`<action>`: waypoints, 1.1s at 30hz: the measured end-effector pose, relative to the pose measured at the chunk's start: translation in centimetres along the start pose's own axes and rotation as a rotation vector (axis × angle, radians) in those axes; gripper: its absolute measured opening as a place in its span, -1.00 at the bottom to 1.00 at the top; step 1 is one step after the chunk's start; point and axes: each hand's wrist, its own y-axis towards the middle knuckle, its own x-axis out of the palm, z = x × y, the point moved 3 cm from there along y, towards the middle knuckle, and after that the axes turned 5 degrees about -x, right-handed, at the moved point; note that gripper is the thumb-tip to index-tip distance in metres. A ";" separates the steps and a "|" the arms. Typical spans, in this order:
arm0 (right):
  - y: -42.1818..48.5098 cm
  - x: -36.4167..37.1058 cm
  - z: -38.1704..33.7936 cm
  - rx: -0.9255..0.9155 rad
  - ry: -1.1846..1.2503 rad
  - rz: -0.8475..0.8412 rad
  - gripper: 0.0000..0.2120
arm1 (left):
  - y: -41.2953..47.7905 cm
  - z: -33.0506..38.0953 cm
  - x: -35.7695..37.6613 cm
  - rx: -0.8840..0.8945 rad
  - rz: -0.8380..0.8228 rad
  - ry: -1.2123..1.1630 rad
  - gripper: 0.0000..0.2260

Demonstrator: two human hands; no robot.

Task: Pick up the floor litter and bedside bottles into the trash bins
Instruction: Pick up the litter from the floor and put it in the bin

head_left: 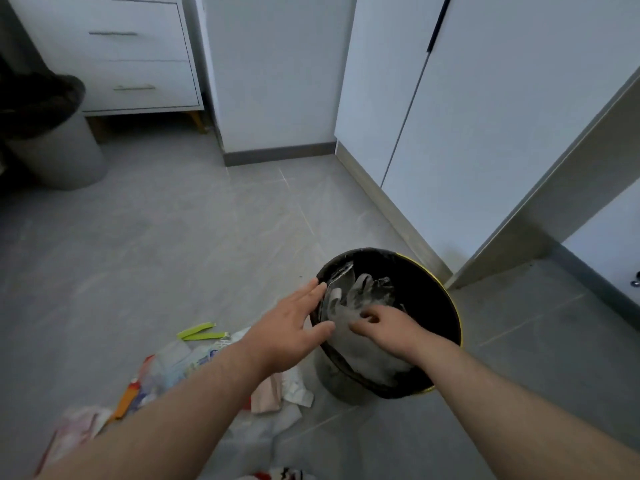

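A round trash bin (440,299) with a black liner and a yellow rim stands on the floor at lower right. Crumpled white litter (356,303) lies inside it. My right hand (384,329) reaches into the bin, fingers pinched on the white litter. My left hand (294,327) is spread flat, fingers apart, resting on the bin's left rim. A pile of floor litter (194,365), made of wrappers, plastic bags and tissue, lies on the floor left of the bin, partly hidden under my left forearm.
A second grey bin with a black bag (48,133) stands at far left beside a white bedside cabinet (114,53). Two lime-green strips (197,332) lie near the pile. White wardrobe doors (467,116) and a grey table edge (561,188) border the right side.
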 end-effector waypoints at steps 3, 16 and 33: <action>-1.9 -2.1 -3.4 -0.133 0.030 0.096 -0.49 | -1.8 -0.1 -2.9 -0.032 0.087 -0.006 -0.37; -5.9 6.4 -15.9 -0.348 0.039 -0.098 -0.59 | -15.4 -13.1 -7.9 -0.570 0.339 -0.233 -0.62; 2.4 19.4 -9.0 0.033 0.024 -0.132 -0.88 | -20.1 -27.8 2.8 -1.037 0.092 -0.197 -0.31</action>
